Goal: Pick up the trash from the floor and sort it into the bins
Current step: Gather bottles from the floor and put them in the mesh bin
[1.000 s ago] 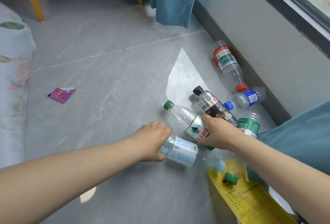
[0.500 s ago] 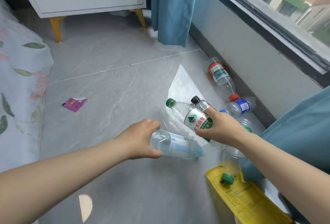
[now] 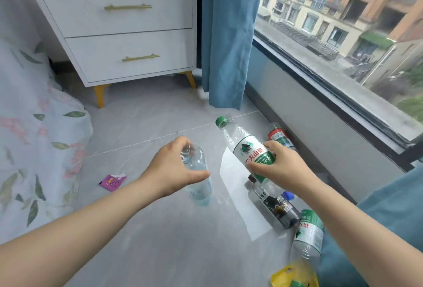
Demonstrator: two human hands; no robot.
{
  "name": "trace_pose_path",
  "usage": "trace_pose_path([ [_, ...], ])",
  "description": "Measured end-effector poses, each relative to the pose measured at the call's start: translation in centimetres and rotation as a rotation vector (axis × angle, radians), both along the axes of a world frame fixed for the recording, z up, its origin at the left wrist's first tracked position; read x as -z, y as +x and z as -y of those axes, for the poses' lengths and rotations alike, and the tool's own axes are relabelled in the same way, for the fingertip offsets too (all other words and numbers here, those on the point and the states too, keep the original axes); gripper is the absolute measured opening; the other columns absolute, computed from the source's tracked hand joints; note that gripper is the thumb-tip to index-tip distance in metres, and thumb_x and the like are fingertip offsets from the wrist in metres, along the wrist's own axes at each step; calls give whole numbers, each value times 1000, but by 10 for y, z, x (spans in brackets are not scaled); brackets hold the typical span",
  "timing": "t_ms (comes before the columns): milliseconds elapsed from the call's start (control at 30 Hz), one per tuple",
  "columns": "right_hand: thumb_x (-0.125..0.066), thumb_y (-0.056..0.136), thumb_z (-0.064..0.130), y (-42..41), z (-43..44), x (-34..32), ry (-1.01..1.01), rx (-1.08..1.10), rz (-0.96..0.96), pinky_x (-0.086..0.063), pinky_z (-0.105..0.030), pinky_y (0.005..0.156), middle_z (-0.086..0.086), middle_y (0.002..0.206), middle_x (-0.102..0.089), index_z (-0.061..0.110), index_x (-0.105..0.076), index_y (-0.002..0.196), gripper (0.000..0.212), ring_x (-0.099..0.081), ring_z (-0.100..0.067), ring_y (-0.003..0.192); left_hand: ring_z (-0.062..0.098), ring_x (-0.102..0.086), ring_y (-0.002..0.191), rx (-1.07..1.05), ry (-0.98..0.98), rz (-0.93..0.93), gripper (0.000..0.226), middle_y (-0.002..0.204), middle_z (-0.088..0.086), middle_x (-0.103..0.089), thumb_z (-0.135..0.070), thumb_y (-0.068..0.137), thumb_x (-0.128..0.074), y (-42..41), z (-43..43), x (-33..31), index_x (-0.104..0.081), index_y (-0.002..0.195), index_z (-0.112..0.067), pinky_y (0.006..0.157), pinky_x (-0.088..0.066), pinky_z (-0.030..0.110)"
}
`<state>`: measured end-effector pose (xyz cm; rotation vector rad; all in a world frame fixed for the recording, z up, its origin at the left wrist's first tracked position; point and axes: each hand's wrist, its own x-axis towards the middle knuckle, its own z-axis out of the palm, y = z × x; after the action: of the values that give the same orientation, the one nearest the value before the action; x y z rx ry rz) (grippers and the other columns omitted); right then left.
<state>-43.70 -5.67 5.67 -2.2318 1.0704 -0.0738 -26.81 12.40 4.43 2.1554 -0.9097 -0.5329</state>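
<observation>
My left hand point(image 3: 175, 167) grips a clear plastic bottle with a pale blue label point(image 3: 198, 179), lifted off the grey floor with its base pointing up. My right hand point(image 3: 278, 165) holds a larger clear bottle with a green cap and green-white label point(image 3: 246, 147), raised and tilted up to the left. Several bottles lie on the floor by the wall: a black-labelled one point(image 3: 275, 206), a green-labelled one point(image 3: 309, 234), a red-labelled one point(image 3: 278, 135), and a blue cap point(image 3: 288, 195) showing behind my right forearm. A purple wrapper point(image 3: 112, 181) lies near the bed. No bins are in view.
A white two-drawer nightstand point(image 3: 128, 32) on yellow legs stands at the back. A floral bedspread point(image 3: 34, 140) fills the left side. A blue curtain point(image 3: 229, 35) hangs beside the window wall on the right. A yellow package point(image 3: 290, 275) lies at the bottom right edge.
Both hands have lifted their bottles off the floor. The view has tilted upward, bringing the nightstand and window into sight. The left bottle has turned more upright.
</observation>
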Motion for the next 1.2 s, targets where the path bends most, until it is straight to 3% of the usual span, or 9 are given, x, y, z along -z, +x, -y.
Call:
trace_pose_path([
  [100,-74,71,47,19,10,-18,17,-8,55,-52,-24,68,12,92,-65,27,-54,115,52,-63,-2,78,11,-59,93,-53,-36,18,43,98,-11,-61,-34,60,-83,19,18,-18,-56,92,-24,80,-49,27],
  [200,-75,72,46,39,26,-37,49,5,88,-56,-28,70,12,92,-65,30,-54,110,46,-64,-4,78,7,-59,90,-90,-75,13,46,95,-12,-61,-38,55,-83,41,37,-39,-56,91,-25,71,-44,17],
  [333,-76,71,47,68,52,-74,80,35,131,-56,-28,68,12,89,-66,31,-57,103,40,-65,-5,76,0,-53,88,-120,-63,48,37,94,-10,-58,-31,63,-82,73,61,-81,-55,87,-25,63,-37,10],
  [533,-75,72,45,87,60,-179,164,94,187,-58,-30,70,12,90,-65,33,-54,104,40,-65,-5,78,0,-52,89,-169,-74,38,38,91,-15,-59,-41,57,-77,100,70,-207,-55,85,-29,65,-39,15],
  [700,-75,73,47,83,55,-310,241,146,237,-56,-28,64,11,89,-66,35,-54,97,34,-66,-6,76,2,-52,91,-112,-45,78,32,93,-14,-58,-29,68,-79,101,70,-355,-57,91,-25,65,-39,15],
  [800,-75,73,45,77,54,-402,225,168,285,-58,-35,69,9,88,-68,34,-55,97,33,-67,-9,76,2,-53,90,-74,-75,82,34,92,-15,-58,-33,65,-79,94,76,-447,-56,90,-26,65,-39,16],
  [967,-75,76,42,53,52,-568,151,195,368,-52,-23,60,10,88,-67,30,-56,109,41,-66,-6,73,-4,-52,87,-21,-163,120,35,94,-16,-56,-29,67,-80,69,86,-607,-56,92,-26,63,-39,12],
  [1067,-76,74,44,34,48,-666,101,208,400,-59,-35,72,8,90,-68,29,-56,110,44,-68,-9,77,2,-55,87,19,-202,143,36,94,-15,-58,-31,66,-81,54,83,-704,-55,90,-27,64,-42,16],
  [1200,-77,74,42,10,41,-797,15,205,484,-60,-41,72,6,89,-68,31,-55,108,42,-69,-13,75,6,-56,91,66,-288,200,37,97,-13,-59,-35,64,-80,34,80,-833,-56,91,-27,68,-46,22],
])
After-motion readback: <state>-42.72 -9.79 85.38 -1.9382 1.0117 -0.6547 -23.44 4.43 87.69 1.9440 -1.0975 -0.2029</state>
